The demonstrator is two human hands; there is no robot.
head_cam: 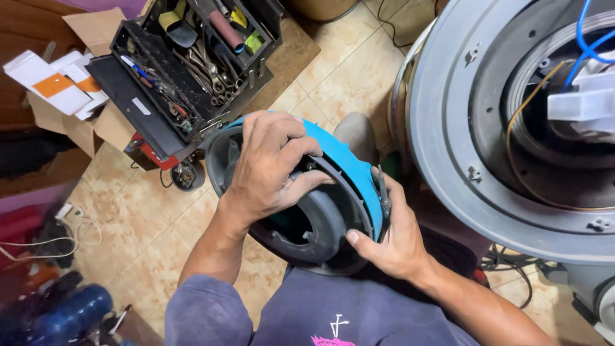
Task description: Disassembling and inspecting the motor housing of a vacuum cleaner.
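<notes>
I hold a round dark grey plastic housing with a blue rim point(349, 168) over my lap. My left hand point(266, 170) lies over its upper face, fingers curled onto the inner grey ring point(320, 221). My right hand point(391, 234) grips the housing's lower right edge, thumb pressed on the rim, and a thin metal tool point(383, 192) stands up between its fingers against the blue rim. Part of the housing is hidden under my left hand.
A large grey washing-machine tub point(448, 128) with blue and orange wires point(586, 38) fills the right. An open black toolbox point(186, 64) with wrenches stands on cardboard at top left. Boxes point(54, 80), cables point(38, 243) and a blue object point(70, 314) lie on the tiled floor at left.
</notes>
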